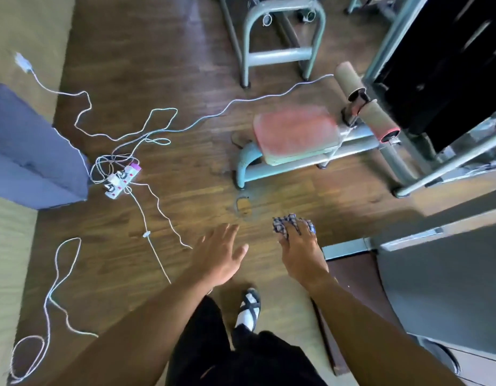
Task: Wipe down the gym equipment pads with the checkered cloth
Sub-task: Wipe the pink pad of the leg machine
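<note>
My right hand (301, 250) is closed around a bunched blue-and-white checkered cloth (283, 223), which pokes out past my fingers. My left hand (217, 253) hangs beside it with the fingers spread and nothing in it. Both hands are over the wooden floor, well short of the low machine ahead. That machine has a worn red seat pad (295, 133) on a grey-blue metal frame (248, 165). Two brownish foam roller pads (376, 117) sit on a bar just right of the seat.
A white power strip (121, 181) with tangled white cables (146, 129) lies on the floor at the left. A blue cushion (24, 151) rests on a green mat. A grey tubular frame (280, 54) stands behind. A black weight stack (442, 65) fills the right. My sandalled foot (249, 307) is below.
</note>
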Tool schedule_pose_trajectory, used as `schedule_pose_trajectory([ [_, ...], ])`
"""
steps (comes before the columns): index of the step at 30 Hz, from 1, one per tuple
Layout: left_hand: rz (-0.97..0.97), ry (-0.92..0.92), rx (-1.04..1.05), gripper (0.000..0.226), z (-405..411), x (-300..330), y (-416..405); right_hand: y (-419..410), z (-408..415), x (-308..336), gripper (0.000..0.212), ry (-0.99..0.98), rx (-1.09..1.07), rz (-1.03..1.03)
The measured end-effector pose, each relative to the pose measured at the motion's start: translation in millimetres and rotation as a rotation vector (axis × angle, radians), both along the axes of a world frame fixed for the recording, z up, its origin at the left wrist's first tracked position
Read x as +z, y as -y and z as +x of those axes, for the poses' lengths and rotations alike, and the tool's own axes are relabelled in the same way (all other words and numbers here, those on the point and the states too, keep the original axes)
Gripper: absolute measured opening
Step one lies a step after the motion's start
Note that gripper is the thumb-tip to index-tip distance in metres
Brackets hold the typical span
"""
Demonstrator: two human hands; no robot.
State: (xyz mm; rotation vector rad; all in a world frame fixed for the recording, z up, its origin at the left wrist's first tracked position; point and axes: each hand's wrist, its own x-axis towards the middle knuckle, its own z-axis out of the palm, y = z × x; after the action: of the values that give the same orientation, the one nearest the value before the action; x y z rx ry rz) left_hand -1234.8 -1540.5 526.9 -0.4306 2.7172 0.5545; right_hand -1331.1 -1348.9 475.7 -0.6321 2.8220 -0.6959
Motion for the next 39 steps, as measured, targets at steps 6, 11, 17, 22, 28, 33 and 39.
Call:
schedule_pose_trajectory([
  [6, 0.018, -0.006, -0.105, 0.063, -132.7, -9.8, 27.0, 14.2, -106.6, 4.4, 0.043, -0.017, -0.125, -0.023],
  [11, 0.050, -0.018, -0.160, 0.068, -250.9, -44.2, 49.9, 33.1, -193.3, -29.9, 0.049, 0.026, -0.132, 0.068],
  [17, 0.100, 0.057, -0.202, 0.070, -384.7, -91.8, 84.8, 73.5, -324.1, -58.7, 0.051, 0.050, -0.101, 0.015],
  [22, 0.082, 0.008, -0.226, 0.073, -487.1, -145.5, 103.6, 95.9, -435.9, -102.5, 0.054, 0.081, -0.185, -0.018],
  [28, 0.051, -0.121, -0.171, 0.062, -616.3, -262.0, 102.6, 96.6, -570.5, -210.9, 0.055, -0.139, -0.124, 0.171],
  [33, 0.055, -0.088, -0.124, 0.068, -683.9, -371.0, 95.1, 77.2, -600.9, -290.4, 0.062, -0.006, -0.040, 0.323],
  [39, -0.141, -0.132, -0.174, 0.068, -706.1, -385.8, 102.2, 88.7, -633.7, -314.2, 0.057, -0.046, -0.028, 0.327],
])
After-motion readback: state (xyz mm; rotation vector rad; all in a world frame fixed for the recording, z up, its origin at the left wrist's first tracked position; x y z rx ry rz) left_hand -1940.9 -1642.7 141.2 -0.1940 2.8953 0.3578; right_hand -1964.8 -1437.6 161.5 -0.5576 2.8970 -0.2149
